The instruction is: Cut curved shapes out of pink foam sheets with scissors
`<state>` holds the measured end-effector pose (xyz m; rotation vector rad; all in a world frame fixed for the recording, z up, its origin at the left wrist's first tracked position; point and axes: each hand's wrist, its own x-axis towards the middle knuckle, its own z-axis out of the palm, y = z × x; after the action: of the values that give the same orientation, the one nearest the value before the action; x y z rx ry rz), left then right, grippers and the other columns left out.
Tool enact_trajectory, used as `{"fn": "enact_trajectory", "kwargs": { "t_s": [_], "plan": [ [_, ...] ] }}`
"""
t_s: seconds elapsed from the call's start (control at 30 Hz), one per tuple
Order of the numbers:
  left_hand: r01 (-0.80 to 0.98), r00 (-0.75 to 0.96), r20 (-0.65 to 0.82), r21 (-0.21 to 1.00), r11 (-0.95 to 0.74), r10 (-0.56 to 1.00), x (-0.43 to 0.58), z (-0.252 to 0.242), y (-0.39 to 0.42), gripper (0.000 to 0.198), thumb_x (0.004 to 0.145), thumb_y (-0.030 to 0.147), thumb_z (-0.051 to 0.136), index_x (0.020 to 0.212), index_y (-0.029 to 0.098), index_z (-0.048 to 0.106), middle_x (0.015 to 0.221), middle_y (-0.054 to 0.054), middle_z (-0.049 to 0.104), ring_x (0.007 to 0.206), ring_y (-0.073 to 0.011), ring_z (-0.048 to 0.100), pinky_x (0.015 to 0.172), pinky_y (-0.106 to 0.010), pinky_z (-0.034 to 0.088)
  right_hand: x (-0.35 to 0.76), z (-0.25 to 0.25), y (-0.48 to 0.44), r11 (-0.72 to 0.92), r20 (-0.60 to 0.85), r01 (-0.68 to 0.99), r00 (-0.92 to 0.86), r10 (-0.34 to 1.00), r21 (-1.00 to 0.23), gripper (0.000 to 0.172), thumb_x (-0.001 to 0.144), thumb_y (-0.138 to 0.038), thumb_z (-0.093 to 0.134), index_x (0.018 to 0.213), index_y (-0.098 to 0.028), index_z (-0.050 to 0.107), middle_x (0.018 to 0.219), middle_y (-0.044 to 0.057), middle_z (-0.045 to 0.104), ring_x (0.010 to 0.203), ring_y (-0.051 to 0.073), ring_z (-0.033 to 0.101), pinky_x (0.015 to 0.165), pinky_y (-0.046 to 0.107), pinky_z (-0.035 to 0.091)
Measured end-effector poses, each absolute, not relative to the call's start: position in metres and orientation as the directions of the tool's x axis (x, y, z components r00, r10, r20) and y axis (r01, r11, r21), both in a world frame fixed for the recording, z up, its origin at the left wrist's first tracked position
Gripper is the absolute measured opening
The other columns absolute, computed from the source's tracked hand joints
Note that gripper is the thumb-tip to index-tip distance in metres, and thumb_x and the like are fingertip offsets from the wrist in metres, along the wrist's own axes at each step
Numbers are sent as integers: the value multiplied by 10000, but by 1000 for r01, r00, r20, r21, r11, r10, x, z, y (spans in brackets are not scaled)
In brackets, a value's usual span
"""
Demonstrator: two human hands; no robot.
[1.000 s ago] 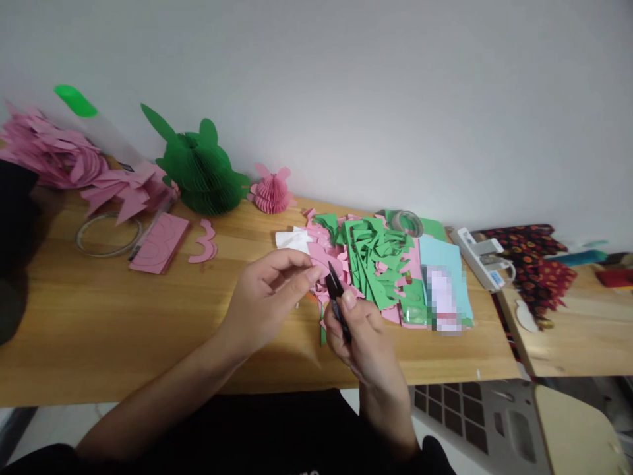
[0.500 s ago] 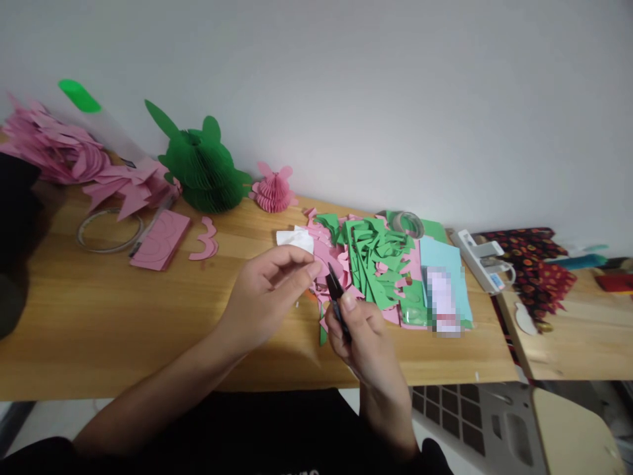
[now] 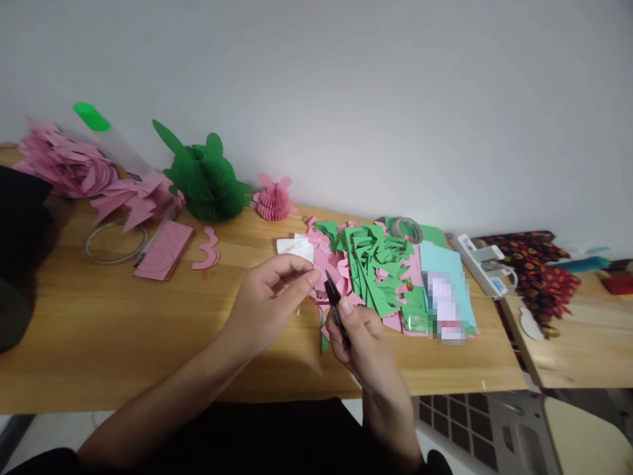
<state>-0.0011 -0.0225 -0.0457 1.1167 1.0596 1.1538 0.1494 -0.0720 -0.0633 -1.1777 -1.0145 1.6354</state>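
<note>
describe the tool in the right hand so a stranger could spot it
On the wooden table, find the heap of green and pink scraps in the middle. Just before it, the right hand grips a slim black tool, tip up toward the left hand: the only black, pointed thing among coloured paper.

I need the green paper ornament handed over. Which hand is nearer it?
Left. The left hand, pinching pink paper, sits right of the green paper ornament, toward the table's front; the right hand, holding a black cutter, is farther right.
</note>
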Motion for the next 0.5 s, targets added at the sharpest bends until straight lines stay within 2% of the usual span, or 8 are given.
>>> {"fn": "enact_trajectory", "kwargs": {
  "t_s": [0.33,0.5],
  "plan": [
    [-301,101,-197,928,219,975,6,-49,-24,79,693,222,761,746,180,720,736,0,718,695,-116,633,685,-230,521,149,-61,-72,-343,-310,-187,-185,933,-921,553,915,-606,467,545,-196,444,368,-97,292,298,47,194,313,197,120],
    [-256,95,-177,946,196,980,4,-44,-22,82,654,208,771,699,173,712,704,-8,721,677,-137,651,663,-261,550,152,-60,-72,-323,-292,-161,-191,937,-933,551,933,-575,465,538,-191,445,369,-93,299,311,46,197,327,199,129]
  ]
}}
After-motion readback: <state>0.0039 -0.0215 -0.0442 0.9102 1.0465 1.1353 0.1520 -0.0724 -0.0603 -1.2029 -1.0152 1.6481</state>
